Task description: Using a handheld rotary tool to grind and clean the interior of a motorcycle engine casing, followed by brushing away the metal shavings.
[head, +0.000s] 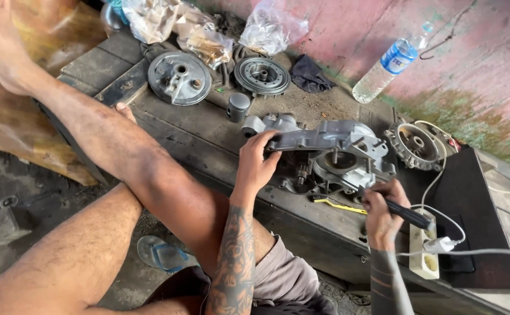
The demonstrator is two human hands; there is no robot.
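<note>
Left hand steadies a grey engine casing while the right hand brings a black tool to it.

The left hand [255, 166] has its grip closed on the near edge of the engine casing [331, 153], propping it tilted on the wooden surface [208, 131] so its open side faces the tool. The right hand [382, 211] is clenched around the black tool [406, 213], tip near the casing's lower rim; its cable leads toward a white power strip [425, 251]. Round engine parts, a piston and a water bottle [386, 61] lie further back.
</note>
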